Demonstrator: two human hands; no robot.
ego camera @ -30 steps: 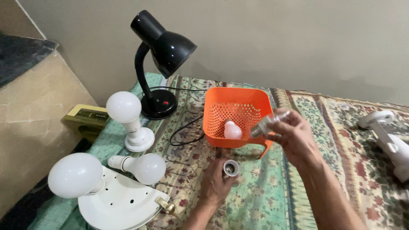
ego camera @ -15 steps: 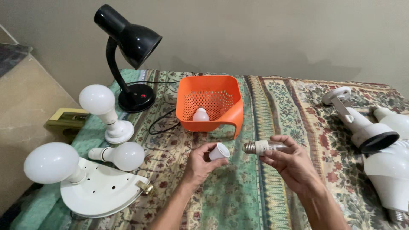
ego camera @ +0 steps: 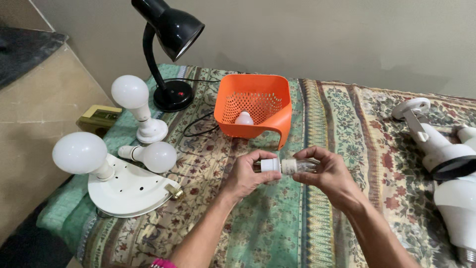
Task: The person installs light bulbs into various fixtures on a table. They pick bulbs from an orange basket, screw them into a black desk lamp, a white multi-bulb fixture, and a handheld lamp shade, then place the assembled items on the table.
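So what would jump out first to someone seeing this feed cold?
Centre frame, the left hand and right hand press a small white socket against a clear glass bulb above the patterned cloth. Behind sits a perforated orange plastic basket; a glossy black desk lamp stands upper left.

Even, soft indoor light from above; shadows under the orange basket (ego camera: 255, 106) and black desk lamp (ego camera: 168, 34) are faint. Focus is sharp throughout, with mild wide-angle stretching at the edges.
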